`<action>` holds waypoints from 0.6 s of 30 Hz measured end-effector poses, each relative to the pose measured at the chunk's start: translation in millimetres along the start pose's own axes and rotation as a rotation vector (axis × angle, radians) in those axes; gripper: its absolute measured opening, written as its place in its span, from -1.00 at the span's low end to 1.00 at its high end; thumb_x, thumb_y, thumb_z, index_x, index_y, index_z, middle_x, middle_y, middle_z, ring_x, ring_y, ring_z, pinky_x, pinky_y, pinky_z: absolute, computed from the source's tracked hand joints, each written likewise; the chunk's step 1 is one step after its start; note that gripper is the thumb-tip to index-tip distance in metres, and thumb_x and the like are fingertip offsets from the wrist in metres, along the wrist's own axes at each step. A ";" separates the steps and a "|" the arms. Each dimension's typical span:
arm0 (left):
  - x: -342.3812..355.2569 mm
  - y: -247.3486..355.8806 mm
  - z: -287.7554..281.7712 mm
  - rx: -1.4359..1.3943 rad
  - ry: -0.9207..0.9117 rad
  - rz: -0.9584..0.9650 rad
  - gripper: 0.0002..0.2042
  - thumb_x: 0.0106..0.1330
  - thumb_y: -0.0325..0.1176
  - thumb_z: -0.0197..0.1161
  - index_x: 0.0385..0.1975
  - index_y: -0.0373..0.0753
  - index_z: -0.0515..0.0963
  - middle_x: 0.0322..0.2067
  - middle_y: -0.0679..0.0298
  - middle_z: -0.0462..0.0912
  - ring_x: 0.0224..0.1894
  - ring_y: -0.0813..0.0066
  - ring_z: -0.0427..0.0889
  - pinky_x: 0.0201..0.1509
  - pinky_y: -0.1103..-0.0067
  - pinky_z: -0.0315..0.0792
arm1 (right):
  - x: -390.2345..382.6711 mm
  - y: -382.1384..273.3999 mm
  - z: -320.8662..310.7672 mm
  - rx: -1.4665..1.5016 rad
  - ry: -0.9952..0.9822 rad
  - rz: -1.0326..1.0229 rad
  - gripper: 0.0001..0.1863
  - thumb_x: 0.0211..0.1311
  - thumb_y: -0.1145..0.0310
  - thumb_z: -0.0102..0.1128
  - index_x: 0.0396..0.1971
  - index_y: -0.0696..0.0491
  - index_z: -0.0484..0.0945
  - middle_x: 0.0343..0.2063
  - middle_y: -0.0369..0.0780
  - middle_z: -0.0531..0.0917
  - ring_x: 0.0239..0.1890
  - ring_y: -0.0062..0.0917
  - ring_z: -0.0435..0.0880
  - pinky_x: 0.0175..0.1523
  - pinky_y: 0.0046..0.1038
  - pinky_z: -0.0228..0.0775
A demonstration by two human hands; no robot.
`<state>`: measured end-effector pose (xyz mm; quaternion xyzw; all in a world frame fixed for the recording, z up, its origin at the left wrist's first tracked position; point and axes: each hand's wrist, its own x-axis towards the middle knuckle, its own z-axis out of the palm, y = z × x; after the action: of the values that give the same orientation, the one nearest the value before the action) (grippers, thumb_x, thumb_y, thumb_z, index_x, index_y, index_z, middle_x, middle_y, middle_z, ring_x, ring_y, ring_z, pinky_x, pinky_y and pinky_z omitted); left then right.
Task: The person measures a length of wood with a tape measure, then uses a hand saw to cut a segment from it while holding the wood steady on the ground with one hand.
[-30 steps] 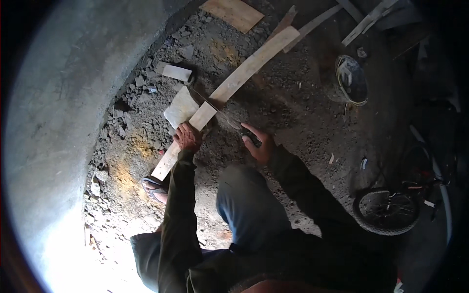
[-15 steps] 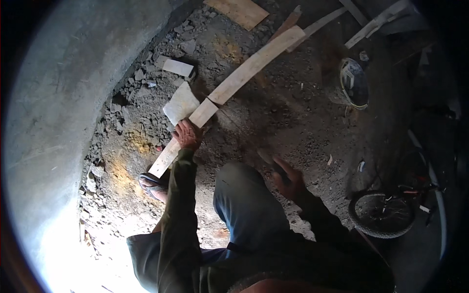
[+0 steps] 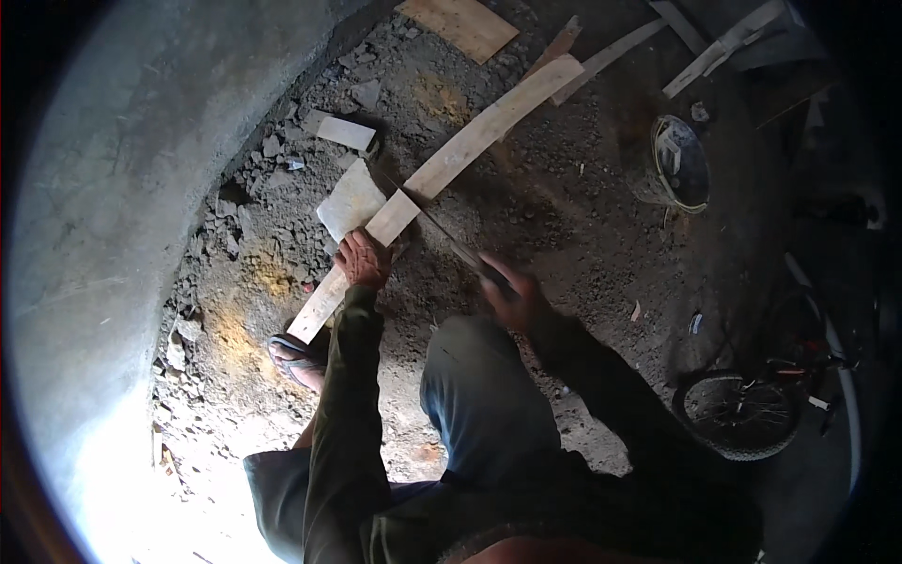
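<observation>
A long pale wooden plank point(image 3: 493, 122) runs slantwise from near my left foot up to the right. My left hand point(image 3: 364, 261) grips its nearer part, fingers bent over the left edge. The sandalled foot point(image 3: 299, 357) is at the plank's lower end. In my right hand point(image 3: 515, 297), to the right of the plank, is the handle of a handsaw point(image 3: 449, 239). Its thin blade lies across the plank at a dark cut line, with the tip showing past the far edge. A whitish flat block point(image 3: 350, 201) sits beside the plank, partly hidden by it.
A concrete wall point(image 3: 141, 188) curves along the left. Rubble and dirt point(image 3: 554, 216) cover the ground. A small white-topped block point(image 3: 346, 133) and a board point(image 3: 460, 26) lie beyond. To the right stand a bucket point(image 3: 655, 174) and a bicycle wheel point(image 3: 738, 415). Several loose wood strips point(image 3: 723, 47) lie far right.
My right hand has moved up and to the left, carrying the saw, whose blade now reaches farther across the plank. My left hand stays on the plank.
</observation>
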<state>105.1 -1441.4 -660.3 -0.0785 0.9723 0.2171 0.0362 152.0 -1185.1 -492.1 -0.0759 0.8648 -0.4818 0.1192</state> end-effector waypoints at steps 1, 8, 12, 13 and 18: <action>1.3 -4.5 -1.5 -0.004 -0.004 -0.015 -0.38 -0.02 -0.03 0.30 -0.05 -0.29 0.25 -0.12 0.10 0.32 0.00 0.08 0.30 0.01 0.11 0.12 | 6.5 -3.2 3.4 0.001 -0.011 -0.019 -0.56 0.22 0.34 0.06 0.08 0.18 0.36 -0.27 0.01 0.61 -0.22 -0.41 0.63 -0.15 -0.46 0.43; -1.3 -20.3 -8.3 0.066 0.028 -0.021 -0.35 -0.01 0.02 0.27 -0.04 -0.30 0.24 -0.09 0.08 0.29 0.01 0.07 0.28 0.01 0.11 0.12 | -75.1 -12.0 -24.3 0.013 0.048 -0.072 -0.59 0.18 0.37 0.09 0.04 0.18 0.40 -0.16 0.01 0.59 -0.14 -0.41 0.61 -0.08 -0.46 0.41; 3.6 -19.6 6.8 0.044 0.014 0.003 -0.36 0.00 0.04 0.25 -0.05 -0.31 0.24 -0.08 0.08 0.29 0.00 0.08 0.28 0.00 0.12 0.13 | 16.1 -6.7 9.1 -0.047 -0.059 0.054 -0.59 0.22 0.37 0.04 0.06 0.19 0.39 -0.12 0.06 0.55 -0.09 -0.29 0.59 -0.05 -0.40 0.41; 3.3 -15.3 8.3 0.044 0.022 0.028 -0.37 0.01 0.03 0.24 -0.06 -0.31 0.24 -0.09 0.09 0.29 -0.02 0.09 0.29 -0.02 0.13 0.13 | 19.2 -3.3 9.4 -0.078 -0.017 -0.069 -0.59 0.22 0.38 0.03 0.06 0.19 0.38 -0.14 0.06 0.56 -0.10 -0.33 0.60 -0.06 -0.41 0.40; -5.5 -15.7 -13.8 0.044 0.080 0.008 -0.43 0.05 0.03 0.19 -0.12 -0.32 0.27 -0.19 0.08 0.33 -0.07 0.08 0.33 -0.06 0.14 0.15 | -57.5 -11.6 -20.5 0.006 0.003 -0.067 -0.60 0.20 0.38 0.06 0.04 0.19 0.40 -0.17 0.02 0.58 -0.11 -0.44 0.60 -0.08 -0.47 0.39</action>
<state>112.7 -1460.6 -653.8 -0.0825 0.9778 0.1926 -0.0020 201.7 -1160.3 -464.1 -0.1035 0.8606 -0.4881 0.1019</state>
